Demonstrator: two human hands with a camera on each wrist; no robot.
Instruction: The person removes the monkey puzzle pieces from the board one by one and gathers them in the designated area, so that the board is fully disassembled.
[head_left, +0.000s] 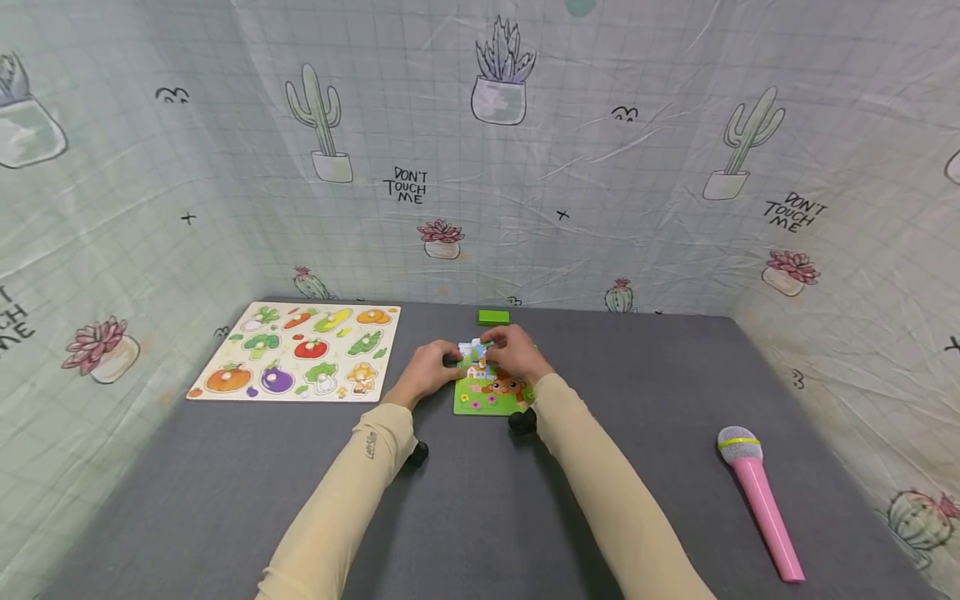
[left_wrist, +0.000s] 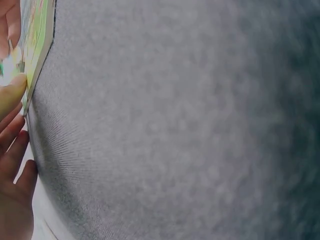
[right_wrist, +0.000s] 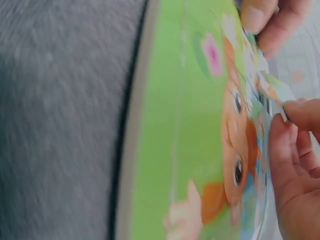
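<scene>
A jigsaw puzzle with a brown monkey on a green ground lies flat in the middle of the table; the right hand partly covers it. My right hand reaches over its upper part. In the right wrist view, the thumb and a finger of that hand pinch a small puzzle piece, tilted up from the picture. My left hand is at the puzzle's left edge. In the left wrist view, its thumb touches the edge, and the other fingers extend loosely beside it.
Behind the puzzle lies a green block. A vegetable peg board is at the back left. At the right lies a pink toy microphone. Printed cloth hangs around the grey table.
</scene>
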